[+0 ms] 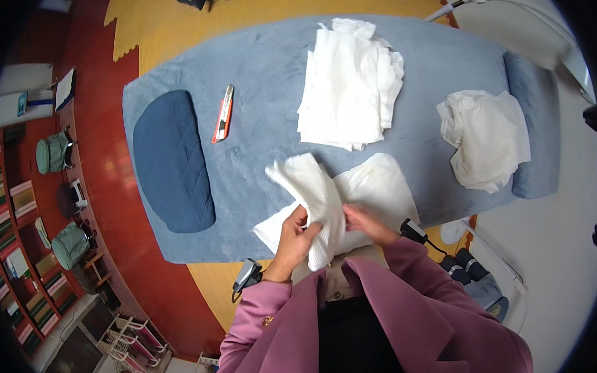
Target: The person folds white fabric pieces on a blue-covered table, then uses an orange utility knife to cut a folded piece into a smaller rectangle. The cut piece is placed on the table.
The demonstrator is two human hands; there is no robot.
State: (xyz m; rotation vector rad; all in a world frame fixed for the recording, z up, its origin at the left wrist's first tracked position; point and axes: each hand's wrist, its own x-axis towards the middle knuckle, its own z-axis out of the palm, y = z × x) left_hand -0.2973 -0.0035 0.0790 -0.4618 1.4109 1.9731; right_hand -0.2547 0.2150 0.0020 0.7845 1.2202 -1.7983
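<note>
At the near edge of the padded blue-grey bed (259, 74), 2 bare hands meet at 1 ribbed white cloth (321, 202). The left hand (293, 241) is clamped on the ribbed cloth at its left side, below mid-length, with the thumb laid across the front face and the other fingers bent at the left edge. The right hand (369, 226) is positioned at the opposite edge, with its fingertips against the cloth; because they are partly hidden, whether they pinch the material cannot be determined. The ribbed cloth therefore lies between the 2 hands: right of the left hand and left of the right hand. Its upper end extends beyond both hands and tilts toward the left; its lower end hangs below the left thumb, toward the wearer. Behind and beneath the held piece, 1 flat white sheet (381, 184) rests on the bed and shows on both sides of it. Farther out, beyond the hands, is 1 stack of white cloths (350, 86) with uneven edges. Well apart to the right, 1 crumpled white bundle (486, 139) rests beside the bolster (538, 123). To the upper left, 1 red-and-white utility knife (223, 115) lies near the dark blue pillow (174, 162).
</note>
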